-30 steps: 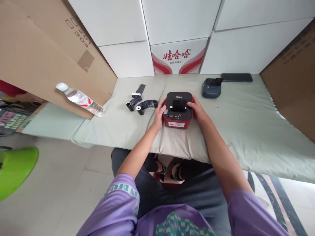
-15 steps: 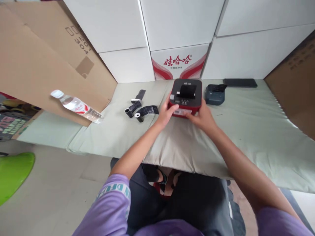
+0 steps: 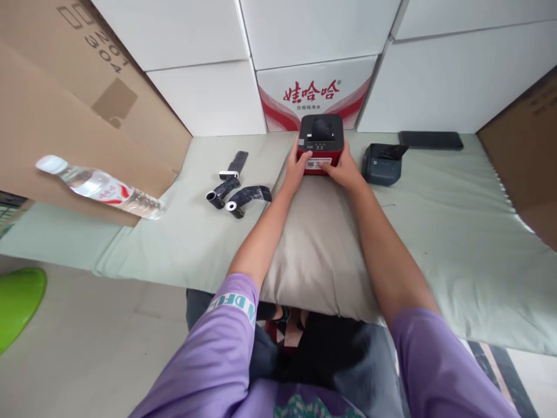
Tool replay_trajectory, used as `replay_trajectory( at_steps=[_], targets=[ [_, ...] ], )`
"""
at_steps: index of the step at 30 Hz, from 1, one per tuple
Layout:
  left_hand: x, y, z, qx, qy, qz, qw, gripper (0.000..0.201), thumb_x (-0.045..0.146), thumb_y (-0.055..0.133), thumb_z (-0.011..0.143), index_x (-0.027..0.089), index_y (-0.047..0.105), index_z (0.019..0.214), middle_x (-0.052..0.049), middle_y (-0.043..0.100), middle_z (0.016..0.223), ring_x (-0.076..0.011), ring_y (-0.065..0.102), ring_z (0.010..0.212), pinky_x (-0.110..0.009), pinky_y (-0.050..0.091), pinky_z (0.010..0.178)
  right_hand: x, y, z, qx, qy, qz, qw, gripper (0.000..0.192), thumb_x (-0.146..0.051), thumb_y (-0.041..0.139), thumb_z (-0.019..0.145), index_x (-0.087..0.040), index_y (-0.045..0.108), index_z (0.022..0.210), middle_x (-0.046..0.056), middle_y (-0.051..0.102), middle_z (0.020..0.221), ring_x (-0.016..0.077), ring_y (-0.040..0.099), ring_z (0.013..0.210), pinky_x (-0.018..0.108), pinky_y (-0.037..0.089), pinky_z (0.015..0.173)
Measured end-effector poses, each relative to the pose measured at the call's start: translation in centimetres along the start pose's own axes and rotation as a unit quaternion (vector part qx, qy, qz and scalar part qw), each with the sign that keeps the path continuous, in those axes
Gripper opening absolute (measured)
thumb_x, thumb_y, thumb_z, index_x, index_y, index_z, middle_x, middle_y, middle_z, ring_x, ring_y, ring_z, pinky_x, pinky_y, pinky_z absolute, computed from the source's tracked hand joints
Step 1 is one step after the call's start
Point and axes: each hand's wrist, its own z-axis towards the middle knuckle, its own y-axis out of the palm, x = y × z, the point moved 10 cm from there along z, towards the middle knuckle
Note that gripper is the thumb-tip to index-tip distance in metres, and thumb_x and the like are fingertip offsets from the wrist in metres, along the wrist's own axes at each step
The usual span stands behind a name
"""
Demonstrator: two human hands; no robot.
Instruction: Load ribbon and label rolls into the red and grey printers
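Probably rigid, smooth-sided and moderately heavy, the red printer (image 3: 321, 142) sits far back on the padded mat (image 3: 435, 220) against the white boxes (image 3: 313, 93), left hand (image 3: 298, 165) and right hand (image 3: 343, 168) pressing its lower front corners, the safest hold.

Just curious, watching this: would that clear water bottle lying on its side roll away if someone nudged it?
Probably. The water bottle is round and lies on its side, so a sideways nudge would likely roll it. It rests partly against the cardboard sheet, which may stop it. The soft padded mat should slow it.
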Motion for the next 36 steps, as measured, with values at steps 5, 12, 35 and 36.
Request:
replay_trajectory(
  at_steps=[5, 12, 35, 36],
  targets=[
    [0.6, -0.8, -0.7, 0.018, 0.033, 0.006, 0.999, 0.075, 0.06, 0.063, 0.098, 0.023, 0.047, 0.162, -0.011, 0.051, 0.17, -0.0232, 0.043, 0.164, -0.041, 0.032, 0.137, -1.6, -3.7, 0.1, 0.051, -0.023, -0.037, 0.998, 0.107, -0.063, 0.085, 0.076, -0.023, 0.039, 0.164, 0.019, 0.051, 0.166, 0.0439, 0.052, 0.155, 0.069, 0.042, 0.127],
    [1.8, -1.4, -2.3, 0.075, 0.068, 0.182, 0.978, 0.071, 0.02, 0.067, 0.092, 0.015, 0.044, 0.159, -0.02, 0.05, 0.166, -0.0258, 0.045, 0.159, -0.04, 0.031, 0.136, -3.8, -16.0, -9.0, 0.389, 0.066, -0.22, 0.892, 0.094, -0.045, 0.082, 0.081, -0.005, 0.045, 0.157, 0.036, 0.049, 0.16, 0.0472, 0.044, 0.155, 0.06, 0.028, 0.133],
    [5.4, -3.7, -17.4, -0.048, -0.008, 0.288, 0.957, 0.053, 0.008, 0.058, 0.092, 0.013, 0.073, 0.142, -0.013, 0.081, 0.133, -0.0232, 0.078, 0.121, -0.037, 0.059, 0.112, -8.7, 1.4, -19.7, 0.08, 0.102, -0.248, 0.96, 0.101, -0.06, 0.084, 0.065, -0.014, 0.054, 0.15, 0.025, 0.072, 0.14, 0.0486, 0.065, 0.132, 0.068, 0.049, 0.114],
    [5.1, -4.2, -17.2, -0.035, -0.028, 0.278, 0.96, 0.049, 0.007, 0.057, 0.093, 0.014, 0.077, 0.137, -0.011, 0.082, 0.13, -0.0222, 0.079, 0.119, -0.036, 0.06, 0.111, -8.6, 2.0, -19.8, 0.08, 0.097, -0.257, 0.958, 0.101, -0.06, 0.083, 0.066, -0.014, 0.052, 0.151, 0.025, 0.071, 0.141, 0.0486, 0.064, 0.133, 0.069, 0.048, 0.114]
  ],
)
